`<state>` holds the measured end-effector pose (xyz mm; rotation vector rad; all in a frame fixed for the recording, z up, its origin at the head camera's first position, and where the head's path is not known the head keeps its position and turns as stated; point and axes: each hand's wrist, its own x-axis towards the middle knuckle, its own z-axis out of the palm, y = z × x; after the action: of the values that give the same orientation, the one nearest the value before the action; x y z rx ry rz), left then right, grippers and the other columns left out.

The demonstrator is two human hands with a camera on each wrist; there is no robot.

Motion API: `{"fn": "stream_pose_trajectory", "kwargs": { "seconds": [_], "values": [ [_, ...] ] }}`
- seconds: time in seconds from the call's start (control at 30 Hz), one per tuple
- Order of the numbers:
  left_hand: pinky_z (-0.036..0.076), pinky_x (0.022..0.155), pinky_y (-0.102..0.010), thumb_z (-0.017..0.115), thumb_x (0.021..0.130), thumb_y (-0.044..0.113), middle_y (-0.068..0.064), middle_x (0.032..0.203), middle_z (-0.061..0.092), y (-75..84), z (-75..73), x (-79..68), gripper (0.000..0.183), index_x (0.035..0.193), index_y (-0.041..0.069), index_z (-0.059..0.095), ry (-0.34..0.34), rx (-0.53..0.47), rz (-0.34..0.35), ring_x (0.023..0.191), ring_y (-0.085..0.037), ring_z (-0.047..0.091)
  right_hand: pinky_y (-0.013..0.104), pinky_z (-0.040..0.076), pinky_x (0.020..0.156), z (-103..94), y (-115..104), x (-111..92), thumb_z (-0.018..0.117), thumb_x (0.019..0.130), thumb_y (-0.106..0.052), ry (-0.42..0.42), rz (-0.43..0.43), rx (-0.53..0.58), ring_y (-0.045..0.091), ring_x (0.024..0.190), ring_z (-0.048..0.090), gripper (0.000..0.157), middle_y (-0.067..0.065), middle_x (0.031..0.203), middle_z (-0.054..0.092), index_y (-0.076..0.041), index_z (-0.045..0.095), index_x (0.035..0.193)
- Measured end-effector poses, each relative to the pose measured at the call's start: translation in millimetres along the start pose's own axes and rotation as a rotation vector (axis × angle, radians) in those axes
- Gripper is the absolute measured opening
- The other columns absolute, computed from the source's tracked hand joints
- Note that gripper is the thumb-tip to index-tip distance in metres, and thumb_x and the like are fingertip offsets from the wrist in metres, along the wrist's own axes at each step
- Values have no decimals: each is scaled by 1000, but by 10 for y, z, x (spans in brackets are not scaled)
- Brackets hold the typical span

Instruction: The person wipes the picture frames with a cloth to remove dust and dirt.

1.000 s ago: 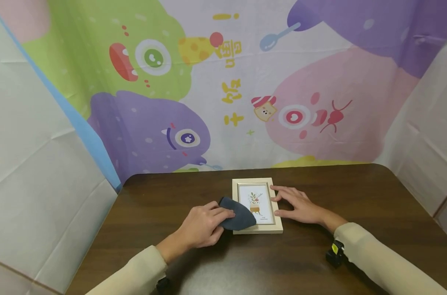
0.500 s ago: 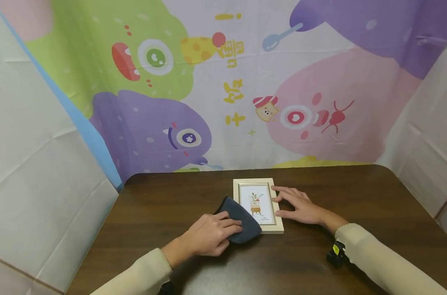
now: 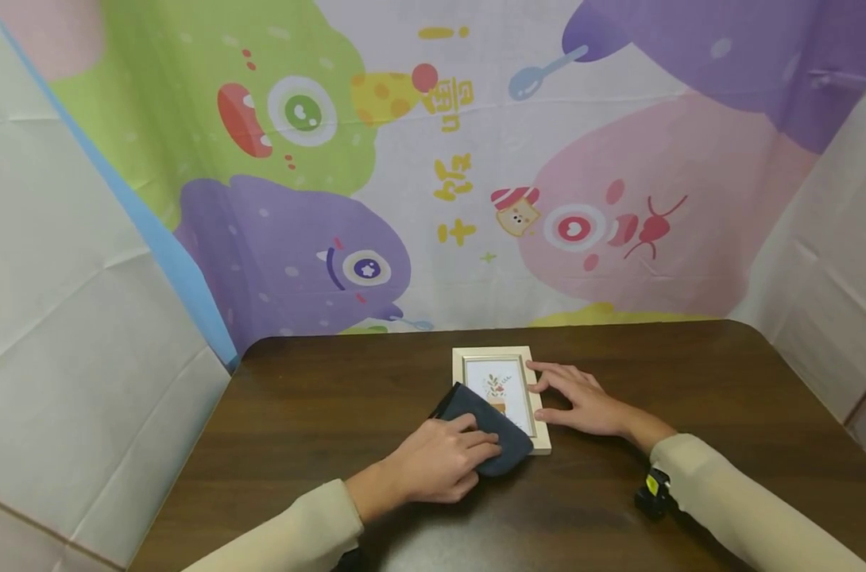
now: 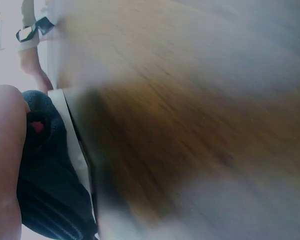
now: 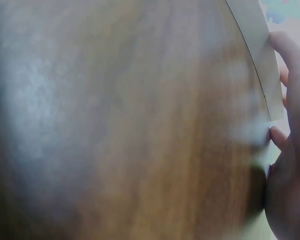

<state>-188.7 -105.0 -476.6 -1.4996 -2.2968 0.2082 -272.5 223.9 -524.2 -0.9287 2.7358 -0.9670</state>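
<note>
A picture frame with a pale wooden border lies flat on the table, showing a printed potted plant. My left hand grips a folded dark blue-grey cloth, pressed over the frame's lower part and hiding the bottom of the print. In the left wrist view the cloth bunches beneath the fingers along the frame's edge. My right hand rests its fingertips and thumb against the frame's right side. The right wrist view shows these fingers touching the frame's pale side.
The dark brown wooden table extends around the frame on all sides. Behind it hangs a cartoon-printed curtain, with pale panels at left and right. A small black device is strapped at the right wrist.
My left hand has slid the cloth to the right and slightly toward me, across the frame's lower part. The right hand and the frame stay nearly in place.
</note>
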Motion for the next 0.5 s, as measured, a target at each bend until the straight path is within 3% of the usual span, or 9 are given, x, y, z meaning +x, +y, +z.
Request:
{"fn": "stream_pose_trajectory", "kwargs": {
  "seconds": [0.17,0.5],
  "values": [
    [62,83,-20,78,100,37,13,138,81,72,-3,148,40,138,25,80,-32,9,11,115,-8,72,85,26,118,-1,3,-12,78,106,-41,11,-13,-1,47,162,40,25,12,179,46,-30,72,127],
    [61,88,-17,78,100,35,11,138,82,237,37,388,39,137,23,81,-15,24,52,115,-8,73,85,27,119,18,11,-2,78,107,-39,8,-33,-1,45,163,40,22,12,180,46,-31,71,125]
  ]
}}
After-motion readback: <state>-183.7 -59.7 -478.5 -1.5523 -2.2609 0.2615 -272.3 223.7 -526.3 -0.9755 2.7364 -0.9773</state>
